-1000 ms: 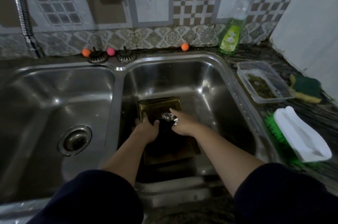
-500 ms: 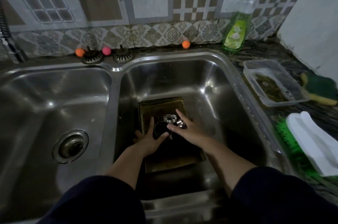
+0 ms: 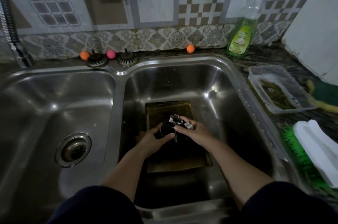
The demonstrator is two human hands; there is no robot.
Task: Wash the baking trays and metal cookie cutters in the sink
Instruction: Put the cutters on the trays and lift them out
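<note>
Both hands hold cutters: left hand [image 3: 153,136] grips the round cutter [image 3: 166,128], right hand [image 3: 192,132] pinches fluted ones [image 3: 175,119]. Lift them off the tray [image 3: 175,161] underneath, rinse separately.

Right sink basin [image 3: 228,95] holds baking tray [image 3: 161,112]; left basin [image 3: 45,104] beside.

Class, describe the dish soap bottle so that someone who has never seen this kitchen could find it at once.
Start at the double steel sink and follow the rim of its right basin to the far right corner, where the dark counter meets the tiled wall. The dish soap bottle stands upright there. It alone is tall and clear, with green liquid and a green label.
</note>
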